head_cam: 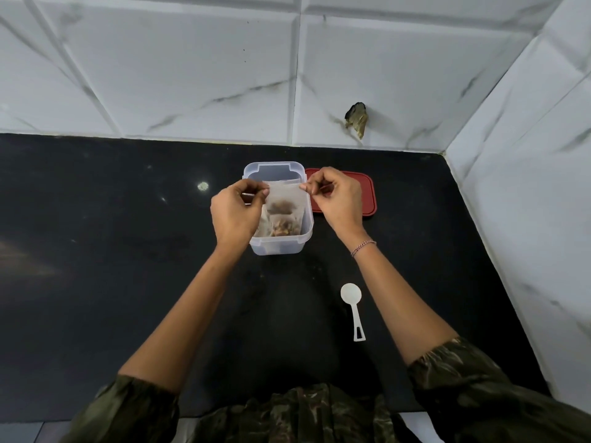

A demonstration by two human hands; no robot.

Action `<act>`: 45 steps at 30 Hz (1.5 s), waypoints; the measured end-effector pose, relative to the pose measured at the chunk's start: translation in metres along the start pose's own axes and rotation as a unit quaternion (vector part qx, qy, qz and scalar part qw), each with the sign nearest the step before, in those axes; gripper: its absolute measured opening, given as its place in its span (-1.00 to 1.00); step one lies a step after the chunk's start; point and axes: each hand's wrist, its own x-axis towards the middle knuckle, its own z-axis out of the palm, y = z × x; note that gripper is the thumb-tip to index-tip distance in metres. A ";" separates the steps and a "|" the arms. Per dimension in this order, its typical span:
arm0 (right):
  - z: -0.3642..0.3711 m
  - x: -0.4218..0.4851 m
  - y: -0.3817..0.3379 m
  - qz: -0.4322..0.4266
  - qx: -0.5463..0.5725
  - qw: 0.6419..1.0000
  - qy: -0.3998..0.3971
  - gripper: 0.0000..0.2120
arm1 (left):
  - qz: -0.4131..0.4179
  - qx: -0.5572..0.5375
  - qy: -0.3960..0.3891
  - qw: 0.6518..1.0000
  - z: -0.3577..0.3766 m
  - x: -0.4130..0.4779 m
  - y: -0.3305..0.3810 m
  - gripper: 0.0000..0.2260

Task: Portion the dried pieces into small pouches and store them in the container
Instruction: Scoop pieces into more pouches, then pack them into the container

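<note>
Frame centre: left hand [235, 212] and right hand [339, 199] pinch a filled pouch [284, 203] over the container [307, 228], which holds another pouch; lid [367, 199] off.

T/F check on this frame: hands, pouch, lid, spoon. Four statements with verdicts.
1. The left hand and right hand both pinch the pouch at its top. True.
2. The red lid is on the container. False: it lies on the counter just right of the container.
3. The right hand holds the white spoon. False: the spoon lies on the counter, untouched.
4. Brown pieces show through the pouch. True.
</note>
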 end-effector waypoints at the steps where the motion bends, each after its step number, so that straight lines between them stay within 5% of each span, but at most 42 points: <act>1: 0.000 0.000 0.001 0.010 0.003 1.000 -0.013 -0.80 | -0.005 0.011 -0.014 1.000 -0.001 0.000 0.000 -0.93; 11: -0.005 -0.003 0.016 0.073 -0.057 0.990 -0.107 -0.80 | -0.022 0.101 -0.112 0.988 0.006 0.011 -0.011 -0.96; 16: -0.001 -0.001 0.017 0.002 -0.197 0.969 -0.150 -0.86 | 0.009 0.210 -0.129 0.969 0.016 0.019 -0.016 -0.93; 23: 0.003 0.010 0.007 -0.122 -0.357 0.897 -0.233 -0.93 | 0.028 0.262 -0.134 0.955 0.024 0.023 -0.009 -0.81; 32: 0.000 0.009 0.008 -0.100 -0.335 0.911 -0.219 -0.90 | 0.076 0.282 -0.089 0.952 0.030 0.017 -0.002 -0.79; 40: -0.009 0.017 0.013 -0.078 -0.286 0.936 -0.187 -0.90 | 0.090 0.228 -0.025 0.969 0.042 0.006 0.017 -0.80; 45: -0.023 0.035 0.025 -0.034 -0.234 0.957 -0.170 -0.90 | 0.014 0.018 -0.084 0.996 0.078 -0.026 0.041 -0.87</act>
